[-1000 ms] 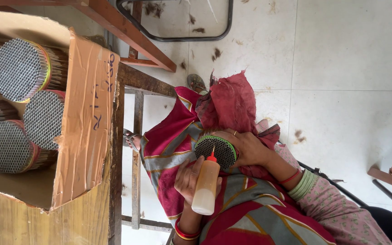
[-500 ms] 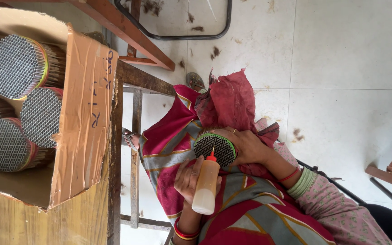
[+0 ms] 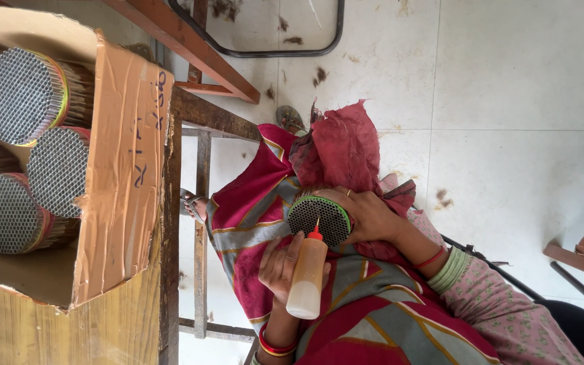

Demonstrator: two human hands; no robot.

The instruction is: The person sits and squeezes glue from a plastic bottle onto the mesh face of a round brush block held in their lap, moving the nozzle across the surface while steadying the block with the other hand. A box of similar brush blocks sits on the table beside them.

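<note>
Head view: a cardboard box [image 3: 119, 169] at left holds several banded tube bundles [image 3: 18, 94]. The left hand [image 3: 280, 265] grips a squeeze bottle [image 3: 305, 274], its red tip touching the round bundle [image 3: 319, 217] that the right hand [image 3: 366, 215] clasps over the lap. I judge the gluing under way, its extent unclear.

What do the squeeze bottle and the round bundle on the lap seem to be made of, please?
Squeeze bottle: probably soft translucent plastic, since tan liquid shows through it, with a glossy red nozzle. Round bundle: seemingly thin hollow tubes, their open ends forming a honeycomb face, ringed by a green band; tube material unclear.
</note>
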